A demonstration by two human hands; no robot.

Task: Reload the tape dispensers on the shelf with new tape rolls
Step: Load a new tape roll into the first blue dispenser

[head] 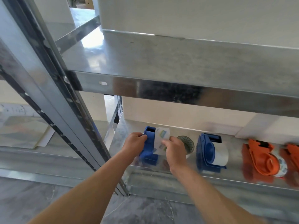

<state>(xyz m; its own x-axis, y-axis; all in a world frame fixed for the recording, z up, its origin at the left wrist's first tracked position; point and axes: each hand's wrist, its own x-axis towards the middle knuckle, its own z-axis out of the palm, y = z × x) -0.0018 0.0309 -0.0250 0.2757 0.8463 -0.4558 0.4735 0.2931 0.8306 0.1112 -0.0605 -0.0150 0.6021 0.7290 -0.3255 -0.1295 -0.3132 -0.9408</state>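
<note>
A blue tape dispenser (148, 153) stands at the left end of the lower metal shelf (161, 178). My left hand (135, 142) grips its left side. My right hand (174, 147) pinches a tape roll with a white printed label (161, 139) against the dispenser's right side. Behind my right hand lies a loose clear tape roll (187, 143). Further right stand a second blue dispenser (210, 152) holding a white roll, then two orange dispensers (262, 159) (293, 159), the last cut off by the frame edge.
An upper metal shelf (178, 62) overhangs the lower one and carries a large white box (194, 15). The rack's upright post (68, 113) runs diagonally at the left. A white box (267, 126) sits at the back right of the lower shelf. Grey floor lies below.
</note>
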